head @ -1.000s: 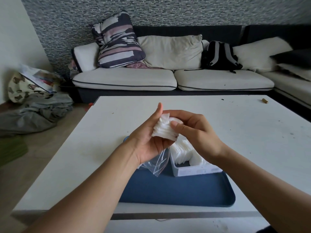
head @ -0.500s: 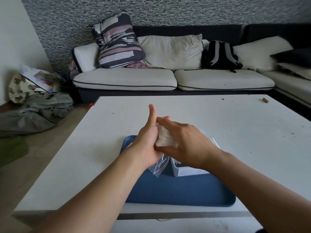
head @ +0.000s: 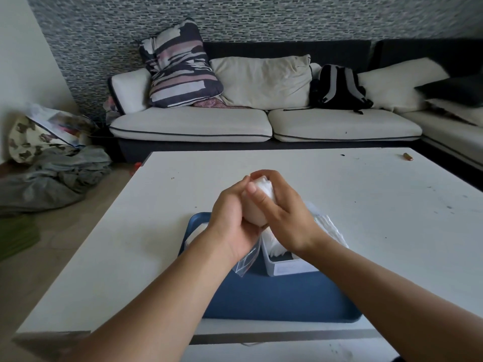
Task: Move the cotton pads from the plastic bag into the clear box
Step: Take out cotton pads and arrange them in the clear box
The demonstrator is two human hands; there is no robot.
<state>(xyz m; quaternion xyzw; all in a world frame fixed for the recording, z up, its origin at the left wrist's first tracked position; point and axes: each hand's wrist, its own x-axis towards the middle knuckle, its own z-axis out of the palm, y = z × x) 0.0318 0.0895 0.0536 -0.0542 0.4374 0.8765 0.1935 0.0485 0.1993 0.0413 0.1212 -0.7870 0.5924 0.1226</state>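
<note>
The stack of white round cotton pads (head: 264,188) is soft and light, so we judge it is best to squeeze it by its flat sides. Our left hand (head: 231,218) and right hand (head: 285,218) both curl around it, above the clear plastic box (head: 287,266) on the blue tray (head: 282,299).

One wide-angle view from a head-worn camera looks forward and down, close over both forearms. A white rectangular table (head: 366,205) fills the near ground; a cream-cushioned dark sofa (head: 235,124) and a grey mosaic wall (head: 261,17) lie beyond.
</note>
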